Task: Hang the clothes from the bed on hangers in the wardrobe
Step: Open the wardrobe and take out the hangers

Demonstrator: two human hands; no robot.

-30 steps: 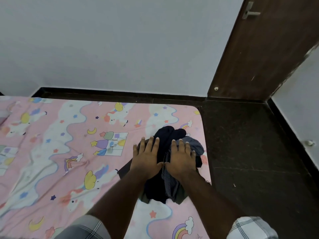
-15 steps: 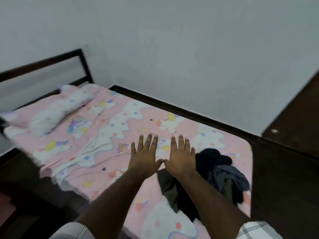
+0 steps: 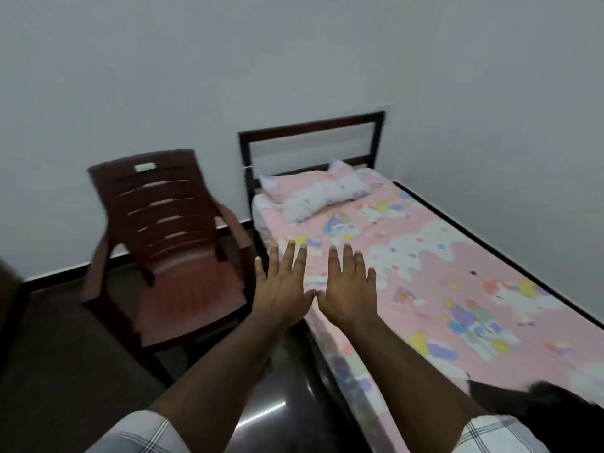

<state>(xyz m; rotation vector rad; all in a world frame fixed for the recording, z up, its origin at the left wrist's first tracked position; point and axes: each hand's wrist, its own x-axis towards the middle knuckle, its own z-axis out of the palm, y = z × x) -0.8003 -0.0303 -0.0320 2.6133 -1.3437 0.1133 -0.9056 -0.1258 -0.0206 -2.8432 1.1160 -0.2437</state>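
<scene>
Both your left hand (image 3: 283, 289) and right hand (image 3: 349, 289) hover flat, empty, thumbs touching, over the bed (image 3: 457, 289) edge, while the dark clothes (image 3: 549, 400) lie at its foot, so you risk losing sight of them.

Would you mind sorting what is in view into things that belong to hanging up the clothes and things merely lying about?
Part of the job:
dark clothes at the bed's near end
left hand, empty
right hand, empty

Just there:
brown plastic chair
pillow
headboard
</scene>
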